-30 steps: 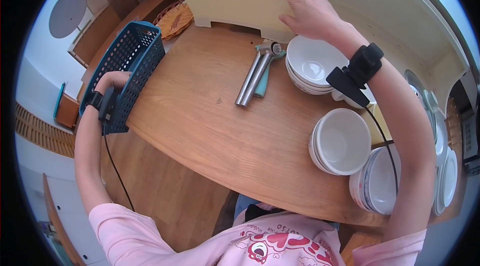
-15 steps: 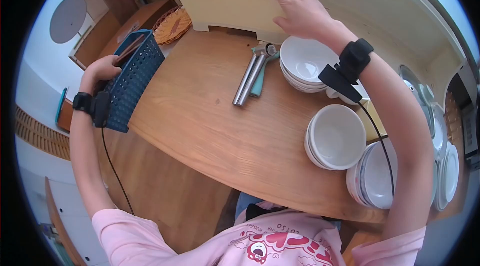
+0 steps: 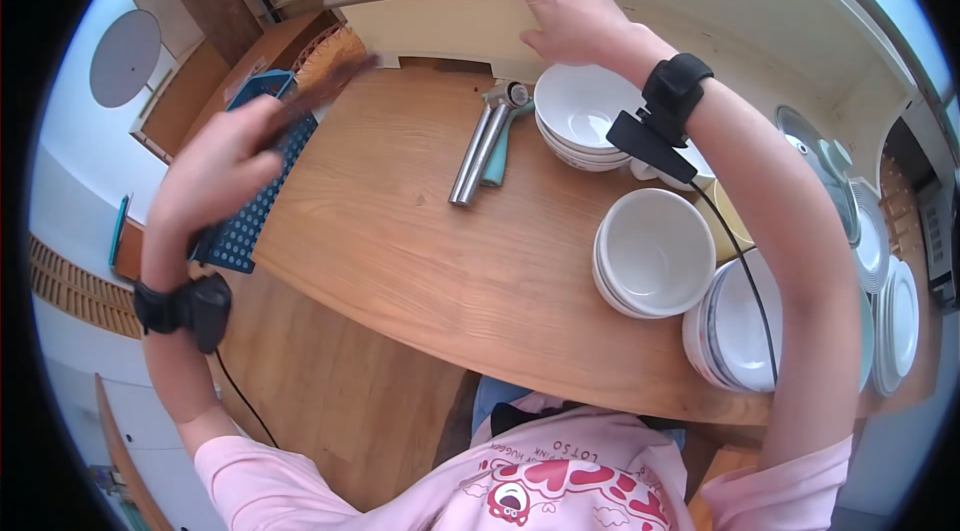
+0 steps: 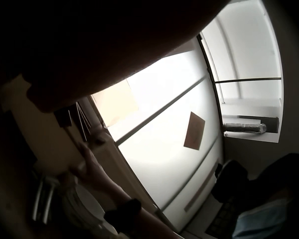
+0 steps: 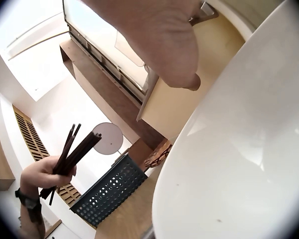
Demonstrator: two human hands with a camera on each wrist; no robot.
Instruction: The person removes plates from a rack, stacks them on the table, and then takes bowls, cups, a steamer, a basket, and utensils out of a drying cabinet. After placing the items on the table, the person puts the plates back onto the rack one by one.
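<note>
Several dark, slender sticks (image 5: pixel 78 153) are gripped in a bundle by my left hand (image 3: pixel 215 166), raised above the blue perforated basket (image 3: pixel 240 231) at the table's left edge; motion blurs them in the head view. My right hand (image 3: pixel 575 16) rests with its fingers over the brown rim of the cream drawer-like box (image 3: pixel 450 26) at the back. Just below that hand stands a stack of white bowls (image 3: pixel 588 106). The right wrist view shows a white bowl (image 5: pixel 239 149) close up, with the right hand (image 5: pixel 164 45) above it.
A metal tool (image 3: pixel 480 151) lies beside a teal-handled one (image 3: pixel 497 156) on the wooden table (image 3: pixel 380 231). More bowls (image 3: pixel 655 251) stand at the right, with plates (image 3: pixel 895 331) at the far right. A woven basket (image 3: pixel 330 56) sits at the back left.
My left hand has come up out of the blue basket with the dark sticks and moved nearer the camera. The right hand stays on the rim, while the head view has shifted slightly.
</note>
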